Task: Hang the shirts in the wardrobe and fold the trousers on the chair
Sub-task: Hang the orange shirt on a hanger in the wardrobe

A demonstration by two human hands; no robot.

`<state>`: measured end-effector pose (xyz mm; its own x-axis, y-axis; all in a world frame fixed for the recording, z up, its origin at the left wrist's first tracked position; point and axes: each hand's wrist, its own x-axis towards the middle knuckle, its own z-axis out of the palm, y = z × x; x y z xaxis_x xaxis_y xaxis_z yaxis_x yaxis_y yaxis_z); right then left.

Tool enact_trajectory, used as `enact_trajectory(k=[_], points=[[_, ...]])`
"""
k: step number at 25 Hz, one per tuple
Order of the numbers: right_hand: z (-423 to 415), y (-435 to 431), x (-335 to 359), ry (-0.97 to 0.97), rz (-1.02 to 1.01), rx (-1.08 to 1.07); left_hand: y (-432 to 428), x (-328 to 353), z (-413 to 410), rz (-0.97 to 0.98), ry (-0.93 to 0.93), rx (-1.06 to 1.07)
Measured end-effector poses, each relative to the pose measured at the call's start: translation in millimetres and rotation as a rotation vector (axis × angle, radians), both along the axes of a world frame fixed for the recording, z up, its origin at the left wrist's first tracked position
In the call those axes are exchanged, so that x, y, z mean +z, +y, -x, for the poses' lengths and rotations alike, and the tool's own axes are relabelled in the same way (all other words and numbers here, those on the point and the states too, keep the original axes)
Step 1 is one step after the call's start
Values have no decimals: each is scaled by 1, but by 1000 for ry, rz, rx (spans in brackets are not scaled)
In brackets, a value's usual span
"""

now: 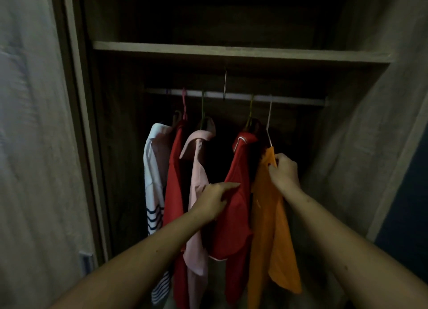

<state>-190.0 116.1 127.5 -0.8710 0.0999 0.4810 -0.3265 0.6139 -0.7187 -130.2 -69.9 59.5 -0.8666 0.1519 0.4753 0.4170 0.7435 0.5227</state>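
Orange shirt [266, 216]: hung at right end of rail [296, 101] in wardrobe [231, 50], touching red shirt [236, 216]. Pinched near collar w/ right hand [284, 169]; pressed red shirt aside w/ left hand [213, 202], fingers straight. Seemed best to level shoulders on hanger [268, 121], then let go gently.

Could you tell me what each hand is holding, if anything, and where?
The right hand pinches the orange shirt near its collar; the left hand only presses straight fingers against the neighbouring red shirt.
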Motion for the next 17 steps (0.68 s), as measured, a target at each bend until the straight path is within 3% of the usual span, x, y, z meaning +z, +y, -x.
enact_trajectory(k=[5,12,15,17], points=[[-15,-4,-33,85,72,34,-8,-43,-14,22,-174,-11],[-84,-53,-103,379,89,226,-45,-95,-74,-214,-307,63],[-116,-99,-115,543,14,423,-77,-99,-122,-371,-264,128],[-134,-138,-129,502,29,600,-103,-99,-160,-462,-255,183]])
